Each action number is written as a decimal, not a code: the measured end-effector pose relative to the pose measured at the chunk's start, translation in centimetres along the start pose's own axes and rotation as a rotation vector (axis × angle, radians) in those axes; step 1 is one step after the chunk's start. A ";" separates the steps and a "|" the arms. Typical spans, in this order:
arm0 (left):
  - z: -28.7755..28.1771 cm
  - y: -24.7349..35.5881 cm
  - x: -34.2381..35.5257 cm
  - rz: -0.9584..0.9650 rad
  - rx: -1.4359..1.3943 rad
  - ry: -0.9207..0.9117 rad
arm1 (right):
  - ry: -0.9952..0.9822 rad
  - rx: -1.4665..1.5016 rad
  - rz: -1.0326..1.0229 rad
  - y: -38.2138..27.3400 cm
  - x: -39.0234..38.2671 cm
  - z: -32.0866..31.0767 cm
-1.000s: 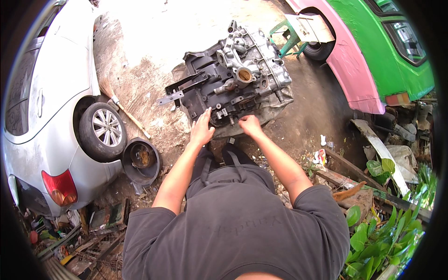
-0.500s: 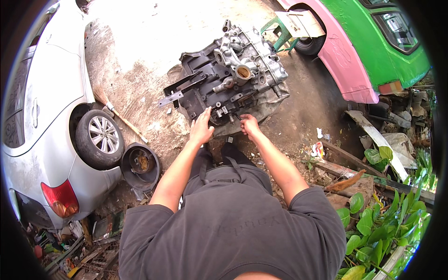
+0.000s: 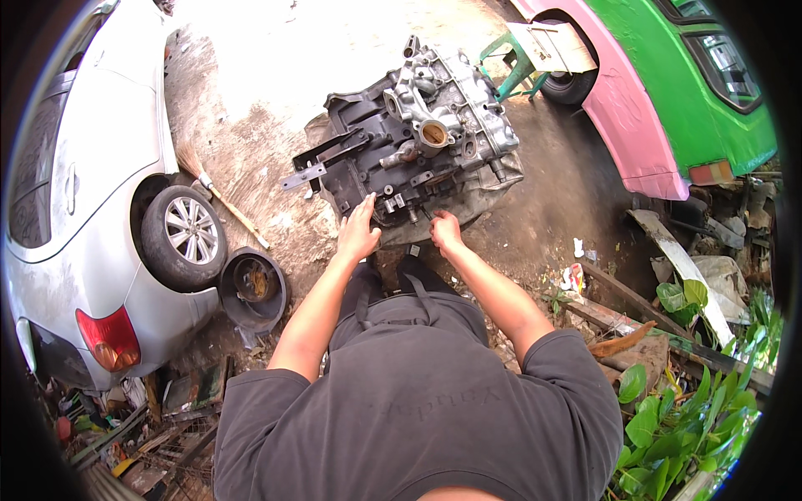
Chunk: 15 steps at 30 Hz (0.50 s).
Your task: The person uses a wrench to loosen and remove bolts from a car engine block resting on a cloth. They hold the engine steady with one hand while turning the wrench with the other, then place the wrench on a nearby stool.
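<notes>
An engine lies on a greyish sheet, its cast top silvery and its lower housing dark, with a rusty round opening. My left hand rests at the near left edge of the dark housing, fingers stretched out. A little to its right, my right hand has its fingers closed on a thin dark tool or rod at the engine's near edge. The tool is small; its exact kind and where its tip touches cannot be made out.
Left are a silver car, a broom and a black tub. At back right a green stool bearing a board stands by a pink-and-green vehicle. Wood scraps and leafy plants lie along the right.
My right hand's thin dark tool, hard to see a second ago, shows at the engine's edge since half a second ago. My left hand stays almost in place; the view shifts slightly.
</notes>
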<state>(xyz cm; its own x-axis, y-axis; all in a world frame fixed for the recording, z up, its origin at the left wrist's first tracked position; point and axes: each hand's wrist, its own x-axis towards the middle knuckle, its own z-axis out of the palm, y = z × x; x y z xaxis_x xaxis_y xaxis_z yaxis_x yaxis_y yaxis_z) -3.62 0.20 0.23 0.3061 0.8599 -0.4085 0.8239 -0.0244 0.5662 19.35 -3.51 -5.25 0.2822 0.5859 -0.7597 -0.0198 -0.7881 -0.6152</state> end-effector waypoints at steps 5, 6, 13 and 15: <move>1.0 0.3 0.0 0.003 0.004 0.073 | -0.005 0.004 0.062 1.8 2.1 1.1; 1.0 0.3 0.2 -0.027 -0.044 0.031 | -0.007 -0.076 -0.002 2.6 2.9 1.5; 1.6 0.6 0.3 -0.060 -0.023 0.061 | -0.069 -0.290 -0.316 8.2 4.6 -3.2; 1.7 0.7 0.4 -0.069 -0.029 0.070 | -0.286 0.100 0.010 7.7 4.0 -7.0</move>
<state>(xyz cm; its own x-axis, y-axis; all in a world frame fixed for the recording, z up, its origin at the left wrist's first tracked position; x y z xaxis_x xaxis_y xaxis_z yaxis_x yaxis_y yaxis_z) -2.14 -0.35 -0.73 0.2145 0.8926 -0.3967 0.8272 0.0500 0.5597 27.01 -8.53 -11.54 0.0007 0.6186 -0.7857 -0.1198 -0.7800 -0.6142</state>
